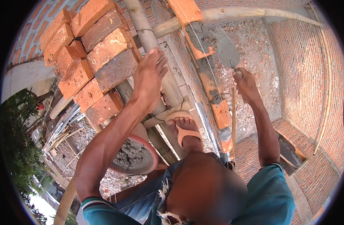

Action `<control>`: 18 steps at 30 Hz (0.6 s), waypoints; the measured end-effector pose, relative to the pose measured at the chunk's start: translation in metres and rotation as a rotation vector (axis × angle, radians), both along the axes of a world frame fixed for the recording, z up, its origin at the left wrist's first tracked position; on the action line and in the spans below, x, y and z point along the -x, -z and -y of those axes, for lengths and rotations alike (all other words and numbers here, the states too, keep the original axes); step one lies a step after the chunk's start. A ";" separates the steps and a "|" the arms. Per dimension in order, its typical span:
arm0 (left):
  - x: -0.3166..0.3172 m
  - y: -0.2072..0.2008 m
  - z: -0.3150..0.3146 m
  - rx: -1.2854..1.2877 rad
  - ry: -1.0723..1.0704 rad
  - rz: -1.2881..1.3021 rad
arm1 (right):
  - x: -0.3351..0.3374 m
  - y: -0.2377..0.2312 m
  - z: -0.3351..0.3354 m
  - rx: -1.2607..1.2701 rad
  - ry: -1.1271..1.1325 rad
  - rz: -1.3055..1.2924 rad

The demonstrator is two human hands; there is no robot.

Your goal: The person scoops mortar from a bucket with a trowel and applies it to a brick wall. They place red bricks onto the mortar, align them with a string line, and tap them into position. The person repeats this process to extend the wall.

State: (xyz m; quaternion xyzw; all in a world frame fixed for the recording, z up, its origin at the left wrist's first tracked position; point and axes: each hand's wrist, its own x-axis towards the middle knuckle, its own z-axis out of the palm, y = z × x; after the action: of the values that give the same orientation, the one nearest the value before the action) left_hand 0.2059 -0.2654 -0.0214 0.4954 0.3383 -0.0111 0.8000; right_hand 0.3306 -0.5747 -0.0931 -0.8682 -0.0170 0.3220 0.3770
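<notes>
Head view: the right hand [245, 83] is closed around the handle end of a grey, flat-bladed metal trowel [226, 47], whose blade points away from the person, just right of the narrow brick wall [207, 80] and its taut white string [202, 41]. Grey wet-looking mortar [196, 34] lies on the wall top. The left hand [148, 73] grasps nothing; its fingers are loosely extended by a thick, pale bamboo pole [142, 26], beside a stack of rough orange-red clay bricks [108, 48]. Whether it touches the pole is hard to tell.

The trowel should be light and stiff, turning heavier at the tip when loaded; the handle is the place to hold it, as the blade would likely be slick with mortar. Each brick is probably heavy for its size, hard and gritty, with corners that could chip; a grip across the two long sides, at the middle, should balance best. The bricks nearest the left hand offer exposed ends.
</notes>
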 end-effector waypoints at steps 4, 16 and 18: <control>-0.096 0.082 0.031 0.018 -0.252 -0.034 | 0.005 0.006 -0.013 0.074 -0.106 0.225; -0.137 0.143 0.037 0.108 -0.066 0.302 | 0.011 0.006 -0.026 0.173 -0.198 0.360; -0.137 0.142 0.039 0.098 -0.049 0.315 | 0.014 0.006 -0.029 0.158 -0.185 0.303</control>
State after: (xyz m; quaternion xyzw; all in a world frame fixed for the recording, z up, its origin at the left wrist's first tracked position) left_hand 0.3429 -0.3043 -0.1636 0.4432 0.2197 0.0698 0.8663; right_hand 0.3169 -0.5456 -0.0993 -0.9284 -0.1280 0.2212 0.2697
